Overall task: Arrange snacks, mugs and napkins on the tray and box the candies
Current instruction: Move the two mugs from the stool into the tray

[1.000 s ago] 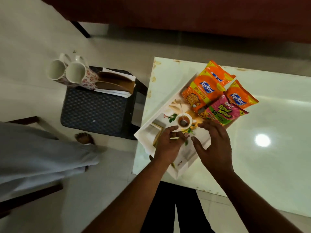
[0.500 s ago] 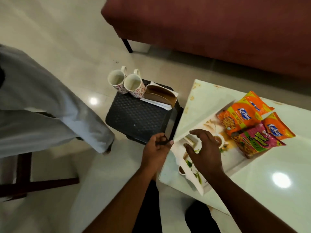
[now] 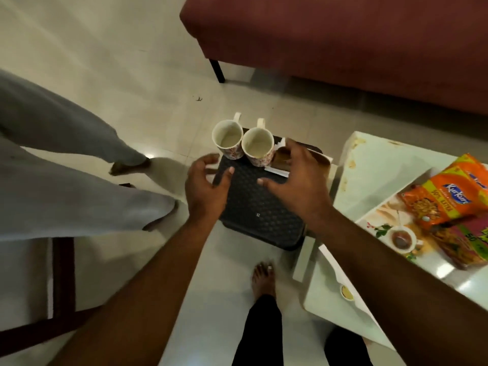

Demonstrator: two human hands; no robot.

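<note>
Head view showed your 2 hands reaching out over a black plastic stool (image 3: pixel 260 207) that stood on the pale tiled floor (image 3: pixel 118 62). Your left hand (image 3: pixel 206 190) hovered above the stool's left edge with fingers spread wide and curled, gripping nothing. Your right hand (image 3: pixel 298 180) hovered over the stool's right side, fingers likewise spread wide and empty, partly covering the brown napkins (image 3: pixel 281 158) stacked on the stool's far right corner. 2 white floral mugs (image 3: pixel 243 142) stood upright and touching each other at the stool's far edge, just beyond your fingertips, with their handles pointing away from you; both looked empty. To your right, the white table (image 3: pixel 369 165) carried the printed tray (image 3: pixel 388 223), and on that tray lay the orange Kurkure snack packet (image 3: pixel 449 199), overlapping a pink and green snack packet (image 3: pixel 464 241) nearer to you. A small round item sat near the table's close edge, too blurred to identify. You could not pick out any candies or a box. Your bare foot (image 3: pixel 262 280) stood on the floor just in front of the stool. Another person in grey trousers (image 3: pixel 66 165) stood at the left, near a dark wooden chair frame (image 3: pixel 63 281). A maroon sofa (image 3: pixel 343 43) ran along the top of the scene.
</note>
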